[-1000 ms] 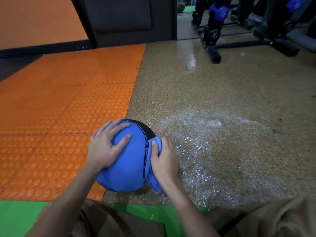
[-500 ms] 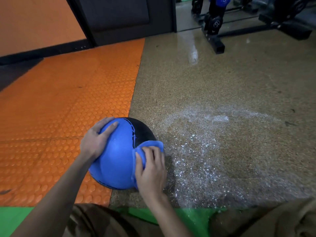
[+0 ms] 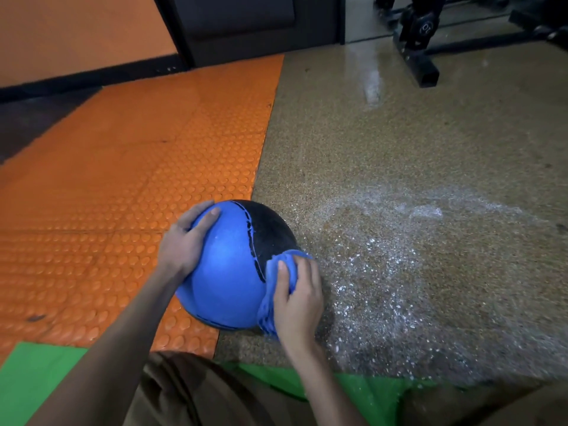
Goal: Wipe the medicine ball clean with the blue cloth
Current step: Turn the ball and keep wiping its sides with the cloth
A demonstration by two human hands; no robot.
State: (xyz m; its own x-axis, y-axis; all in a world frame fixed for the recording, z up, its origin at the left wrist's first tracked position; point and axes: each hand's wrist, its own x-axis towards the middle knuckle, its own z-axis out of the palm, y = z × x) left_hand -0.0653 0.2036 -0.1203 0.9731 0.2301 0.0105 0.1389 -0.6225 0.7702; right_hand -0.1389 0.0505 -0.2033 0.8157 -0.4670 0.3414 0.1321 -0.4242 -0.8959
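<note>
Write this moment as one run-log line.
left hand: steadies medicine ball | right hand: holds blue cloth against its right side

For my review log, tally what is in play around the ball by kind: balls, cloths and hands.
medicine ball: 1
blue cloth: 1
hands: 2, the left hand on the ball's side and the right hand on the cloth
Total: 4

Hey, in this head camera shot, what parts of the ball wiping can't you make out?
- Head view: underside and far side of the blue-and-black rubber medicine ball, hidden by its own bulk.
- Head view: much of the blue cloth, covered by the right hand.
- Head view: black metal rack, cut off by the top edge.
</note>
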